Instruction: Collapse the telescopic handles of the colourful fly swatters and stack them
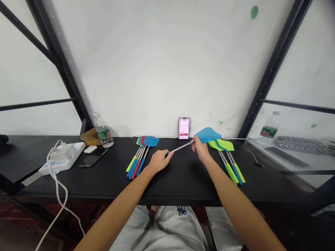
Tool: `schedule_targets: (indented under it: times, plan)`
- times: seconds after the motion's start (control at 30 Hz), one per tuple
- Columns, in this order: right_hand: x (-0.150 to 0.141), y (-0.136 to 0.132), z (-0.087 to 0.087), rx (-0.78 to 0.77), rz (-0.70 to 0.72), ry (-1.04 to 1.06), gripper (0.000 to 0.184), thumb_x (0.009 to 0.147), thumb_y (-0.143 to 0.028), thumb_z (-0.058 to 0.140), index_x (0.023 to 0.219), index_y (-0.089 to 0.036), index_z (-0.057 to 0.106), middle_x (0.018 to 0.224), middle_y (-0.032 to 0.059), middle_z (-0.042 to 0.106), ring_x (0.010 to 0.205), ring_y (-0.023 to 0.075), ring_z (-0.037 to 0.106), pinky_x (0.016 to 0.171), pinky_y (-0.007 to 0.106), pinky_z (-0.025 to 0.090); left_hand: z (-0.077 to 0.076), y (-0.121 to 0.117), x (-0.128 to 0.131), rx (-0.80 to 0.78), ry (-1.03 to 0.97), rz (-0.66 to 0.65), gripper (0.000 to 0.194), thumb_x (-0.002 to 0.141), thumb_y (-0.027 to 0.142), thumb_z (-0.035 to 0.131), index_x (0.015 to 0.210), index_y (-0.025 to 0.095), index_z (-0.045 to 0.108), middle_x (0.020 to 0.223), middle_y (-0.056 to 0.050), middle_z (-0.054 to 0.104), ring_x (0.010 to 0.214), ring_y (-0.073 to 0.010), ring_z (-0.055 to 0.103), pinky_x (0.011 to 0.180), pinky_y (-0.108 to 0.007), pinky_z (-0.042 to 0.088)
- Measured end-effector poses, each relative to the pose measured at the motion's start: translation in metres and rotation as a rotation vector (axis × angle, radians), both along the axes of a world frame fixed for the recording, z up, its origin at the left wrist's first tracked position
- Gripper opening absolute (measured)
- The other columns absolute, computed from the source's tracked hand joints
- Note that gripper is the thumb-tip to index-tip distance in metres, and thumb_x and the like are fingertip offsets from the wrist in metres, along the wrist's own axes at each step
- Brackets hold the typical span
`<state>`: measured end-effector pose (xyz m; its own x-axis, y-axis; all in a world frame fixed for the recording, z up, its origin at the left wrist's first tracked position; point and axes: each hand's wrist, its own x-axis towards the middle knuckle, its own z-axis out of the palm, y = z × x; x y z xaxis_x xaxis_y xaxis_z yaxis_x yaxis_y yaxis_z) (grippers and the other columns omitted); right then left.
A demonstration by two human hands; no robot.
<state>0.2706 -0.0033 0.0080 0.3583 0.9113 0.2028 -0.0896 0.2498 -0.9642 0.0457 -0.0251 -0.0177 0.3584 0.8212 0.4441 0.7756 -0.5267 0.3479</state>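
Observation:
A fly swatter [208, 135] with a blue mesh head and a thin metal shaft is held across the desk in both hands. My left hand [160, 160] is closed around its blue handle, which is mostly hidden in the fist. My right hand [200, 147] grips the shaft just below the head. To the left lies a row of several fly swatters [141, 155] with yellow, blue and red handles. Right of my right hand, a second group of fly swatters [230, 164] has green, blue and yellow handles; the held head partly overlaps their heads.
A lit phone [184, 129] leans against the wall. On the left are a water bottle [104, 130], a cardboard box [90, 137], a dark phone [93, 157], a white earbud case [90, 149] and a power strip [64, 157] with cables. Another bottle [269, 128] stands right, beyond the black frame post.

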Motion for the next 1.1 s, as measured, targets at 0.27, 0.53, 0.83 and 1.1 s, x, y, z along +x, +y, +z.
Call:
schedule_targets:
  times: [0.27, 0.53, 0.83, 1.1]
  plan:
    - [0.017, 0.004, 0.004, -0.004, -0.243, 0.099, 0.027, 0.083, -0.04, 0.049, 0.063, -0.022, 0.045, 0.043, -0.0051, 0.035, 0.035, 0.0092, 0.033, 0.033, 0.024, 0.026, -0.001, 0.005, -0.002, 0.046, -0.029, 0.052, 0.042, 0.096, 0.048, 0.036, 0.068, 0.02, 0.051, 0.066, -0.003, 0.058, 0.065, -0.0173, 0.055, 0.058, -0.027, 0.028]
    - [0.021, 0.003, 0.005, 0.052, -0.247, 0.079, 0.025, 0.08, -0.038, 0.054, 0.063, -0.022, 0.045, 0.042, -0.0077, 0.032, 0.034, 0.0089, 0.031, 0.032, 0.023, 0.025, -0.006, 0.015, -0.008, 0.084, -0.13, 0.031, 0.017, 0.093, 0.03, 0.045, 0.083, 0.019, 0.053, 0.082, -0.004, 0.059, 0.079, -0.0176, 0.056, 0.073, -0.03, 0.042]
    - [0.015, -0.002, 0.009, 0.042, -0.247, 0.121, 0.024, 0.078, -0.036, 0.059, 0.063, -0.02, 0.047, 0.048, -0.002, 0.049, 0.037, 0.0089, 0.041, 0.032, 0.021, 0.028, -0.012, 0.017, -0.011, 0.021, 0.015, 0.137, 0.003, 0.086, 0.017, 0.053, 0.087, 0.019, 0.052, 0.094, -0.007, 0.054, 0.092, -0.0208, 0.053, 0.08, -0.032, 0.042]
    - [0.009, -0.007, 0.011, 0.031, -0.216, 0.146, 0.022, 0.078, -0.033, 0.057, 0.063, -0.019, 0.05, 0.047, -0.0013, 0.049, 0.037, 0.0083, 0.04, 0.033, 0.021, 0.028, -0.006, 0.01, -0.007, 0.153, -0.007, 0.155, 0.008, 0.088, 0.026, 0.052, 0.083, 0.02, 0.053, 0.09, -0.007, 0.053, 0.089, -0.0213, 0.052, 0.08, -0.034, 0.041]
